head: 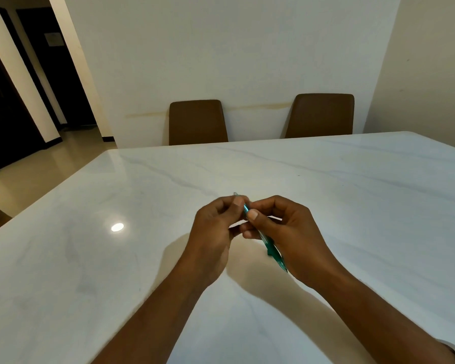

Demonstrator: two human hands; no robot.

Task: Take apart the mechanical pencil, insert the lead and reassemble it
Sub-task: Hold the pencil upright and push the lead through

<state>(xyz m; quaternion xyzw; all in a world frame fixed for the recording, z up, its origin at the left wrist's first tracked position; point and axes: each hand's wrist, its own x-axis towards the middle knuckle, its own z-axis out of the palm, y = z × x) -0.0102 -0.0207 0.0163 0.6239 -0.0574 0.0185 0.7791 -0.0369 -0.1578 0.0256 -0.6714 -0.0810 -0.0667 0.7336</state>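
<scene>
Pencil: teal mechanical pencil (269,246) held above the table, just below frame centre; lies on a slant, far end toward 11 o'clock, near end toward 5 o'clock; clip visible on the lower barrel; middle of barrel hidden behind fingers.
Right hand (289,232): closed around the barrel, thumb pressed on top near the upper part; lower end pokes out below the palm.
Left hand (216,229): thumb and fingertips pinched together on the far end of the pencil, at 11 o'clock from the right thumb; a small pale tip shows just past the fingers; whether that piece is loose or attached cannot be told.
Table (116,271): white marble-look top with faint grey veins; bright lamp glare at 9 o'clock from the hands; shadows of the forearms under the wrists.
Chairs: two brown chair backs at the far edge, left chair (197,122) at 12 o'clock, right chair (321,115) at 1 o'clock; well apart from the hands.
Wall (234,48): plain, pale, behind the chairs.
Doorway (16,106): dark opening at 10 o'clock.
</scene>
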